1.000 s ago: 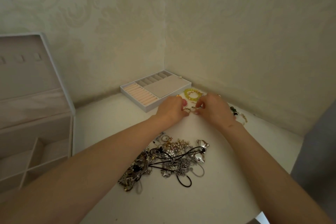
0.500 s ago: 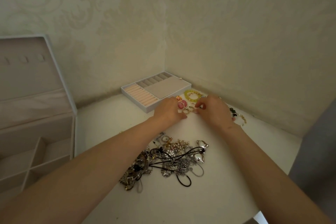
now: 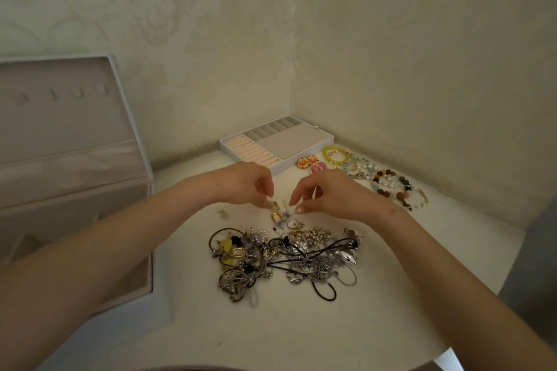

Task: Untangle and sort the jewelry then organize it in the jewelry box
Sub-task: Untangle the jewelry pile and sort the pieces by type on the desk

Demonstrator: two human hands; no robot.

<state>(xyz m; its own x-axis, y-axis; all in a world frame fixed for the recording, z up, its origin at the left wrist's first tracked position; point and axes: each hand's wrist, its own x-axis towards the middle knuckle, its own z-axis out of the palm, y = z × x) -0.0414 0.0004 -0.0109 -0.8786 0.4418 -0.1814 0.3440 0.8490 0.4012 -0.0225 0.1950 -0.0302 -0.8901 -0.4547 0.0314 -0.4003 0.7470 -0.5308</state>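
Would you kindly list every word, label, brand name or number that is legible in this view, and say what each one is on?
None: no legible text anywhere in this view.
The jewelry box and the tray show plain surfaces, with no label or brand.
The wall carries only a floral pattern.
Any markings on the tangled jewelry or the bracelets are too small to tell.

Shiny metal jewelry tangle (image 3: 283, 256), glossy beaded bracelets (image 3: 388, 181), matt velvety tray (image 3: 277, 144)
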